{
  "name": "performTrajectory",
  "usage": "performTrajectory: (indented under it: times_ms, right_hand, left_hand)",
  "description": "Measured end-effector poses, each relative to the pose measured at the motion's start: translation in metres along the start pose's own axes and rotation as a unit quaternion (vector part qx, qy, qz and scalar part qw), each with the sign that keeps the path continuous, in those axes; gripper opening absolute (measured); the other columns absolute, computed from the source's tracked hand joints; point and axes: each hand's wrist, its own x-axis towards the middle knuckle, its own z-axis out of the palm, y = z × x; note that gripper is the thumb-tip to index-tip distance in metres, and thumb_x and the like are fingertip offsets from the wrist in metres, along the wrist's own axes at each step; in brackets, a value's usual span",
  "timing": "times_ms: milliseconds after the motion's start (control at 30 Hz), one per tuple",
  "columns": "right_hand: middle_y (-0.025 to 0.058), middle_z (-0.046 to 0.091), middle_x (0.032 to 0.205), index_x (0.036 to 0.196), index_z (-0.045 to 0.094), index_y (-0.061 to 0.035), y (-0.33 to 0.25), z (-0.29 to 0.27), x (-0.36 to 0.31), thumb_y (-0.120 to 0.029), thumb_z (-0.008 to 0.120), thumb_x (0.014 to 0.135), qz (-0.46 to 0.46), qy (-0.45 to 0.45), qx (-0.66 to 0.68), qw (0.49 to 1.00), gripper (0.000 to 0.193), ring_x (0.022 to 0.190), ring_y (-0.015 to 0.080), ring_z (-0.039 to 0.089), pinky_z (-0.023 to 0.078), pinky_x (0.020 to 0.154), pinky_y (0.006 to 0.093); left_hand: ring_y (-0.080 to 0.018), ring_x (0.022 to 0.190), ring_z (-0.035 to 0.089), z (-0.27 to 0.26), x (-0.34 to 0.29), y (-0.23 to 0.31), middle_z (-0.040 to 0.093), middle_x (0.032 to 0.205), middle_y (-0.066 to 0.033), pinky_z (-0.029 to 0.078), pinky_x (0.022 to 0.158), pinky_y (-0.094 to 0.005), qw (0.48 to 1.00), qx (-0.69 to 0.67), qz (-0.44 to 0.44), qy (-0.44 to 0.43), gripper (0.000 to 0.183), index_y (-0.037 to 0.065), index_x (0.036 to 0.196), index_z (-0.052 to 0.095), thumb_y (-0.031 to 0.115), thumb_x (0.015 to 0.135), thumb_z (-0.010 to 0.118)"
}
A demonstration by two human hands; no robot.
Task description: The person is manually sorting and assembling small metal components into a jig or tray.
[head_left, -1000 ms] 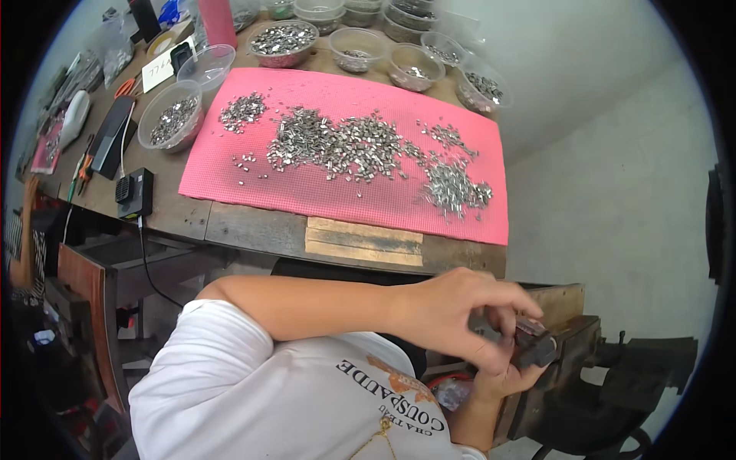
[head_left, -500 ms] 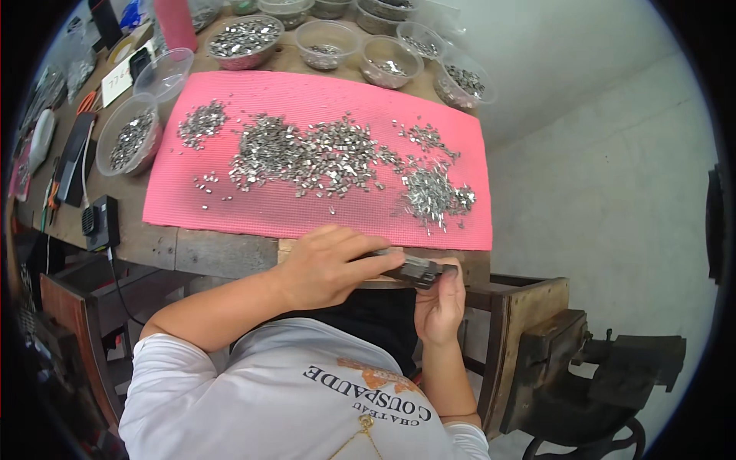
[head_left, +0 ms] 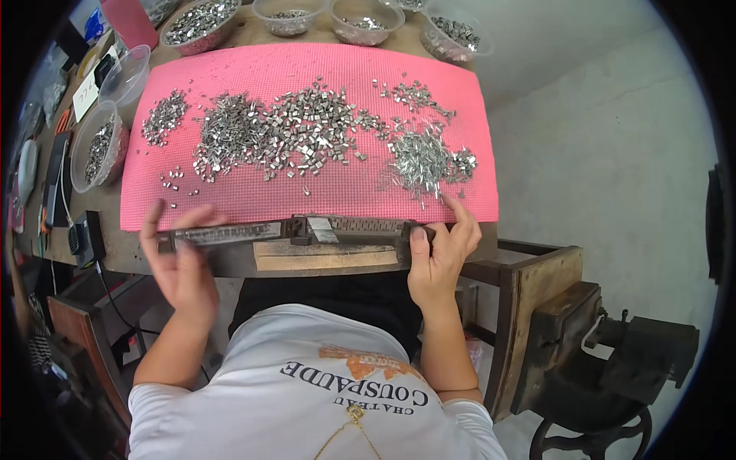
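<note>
Bench: worn wooden top (head_left: 211, 264), a pink textured mat (head_left: 261, 65) covering most of its middle. Small silvery metal pieces lie loose on the mat: a broad central heap (head_left: 284, 130), a smaller heap (head_left: 164, 119) to the left, a pile of slender, needle-like bits (head_left: 420, 162) to the right, strays between and around them.

Along the near edge of the mat: a long dark metal fixture (head_left: 349, 225), slotted along its length, lying crosswise above a pale wood strip (head_left: 326, 259) on the bench edge. Left hand (head_left: 186, 280), blurred, has a narrow grip on the fixture's left end, thumb on the near side, fingers beyond. Right hand (head_left: 442, 264) holds the right end, thumb pressed on it, forefinger stretched towards the slender bits.

Far side: clear plastic bowls (head_left: 291, 31) of metal pieces in a row, a pink cylinder (head_left: 129, 23) at their left. Another bowl (head_left: 121, 149) stands just beside the mat's left edge; black box (head_left: 90, 238) with a cable nearer the person.

Room: plain pale wall (head_left: 583, 169) to the right; heavy black vise (head_left: 640, 360) below it, beside a wooden frame (head_left: 540, 295).
</note>
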Motion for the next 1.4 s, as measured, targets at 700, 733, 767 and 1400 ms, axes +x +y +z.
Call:
performTrajectory:
  times_ms: [700,733,767,1400]
  right_hand:
    - [0.0022,0.069,0.124,0.111,0.079,-0.017,0.028,-0.011,0.01,-0.017,0.079,0.08,-0.074,-0.009,0.031,0.997,0.032,0.129,0.0314,0.052,0.027,0.109,0.0449]
    - [0.0022,0.069,0.124,0.111,0.079,-0.017,0.028,-0.009,0.012,-0.017,0.079,0.08,-0.071,-0.009,0.031,0.997,0.032,0.129,0.0314,0.052,0.027,0.109,0.0449]
    - [0.002,0.069,0.124,0.111,0.079,-0.017,0.028,-0.009,0.015,-0.017,0.079,0.08,-0.076,-0.032,0.03,0.996,0.031,0.127,0.0312,0.052,0.027,0.107,0.0453]
    - [-0.0041,0.074,0.098,0.099,0.079,-0.0159,0.027,0.0,0.026,-0.02,0.084,0.08,-0.127,0.009,0.03,0.991,0.02,0.11,0.0241,0.064,0.028,0.096,0.0426]
  left_hand:
    - [-0.0202,0.087,0.067,0.12,0.029,-0.046,0.074,0.1,-0.0043,0.045,0.085,-0.0401,0.807,0.444,0.196,-0.336,0.071,0.006,0.144,0.059,0.002,0.077,0.082]
    - [-0.0175,0.081,0.066,0.12,0.03,-0.049,0.072,0.097,-0.0015,0.046,0.08,-0.0366,0.812,0.433,0.2,-0.335,0.068,0.009,0.141,0.065,0.003,0.075,0.082]
    - [-0.0175,0.081,0.066,0.121,0.032,-0.051,0.072,0.097,-0.0015,0.046,0.08,-0.0366,0.812,0.432,0.199,-0.338,0.068,0.009,0.141,0.065,0.003,0.075,0.082]
    - [-0.0223,0.082,0.071,0.119,0.046,-0.06,0.077,0.103,-0.0126,0.053,0.074,-0.036,0.796,0.386,0.321,-0.338,0.048,0.0,0.132,0.066,0.004,0.085,0.074]
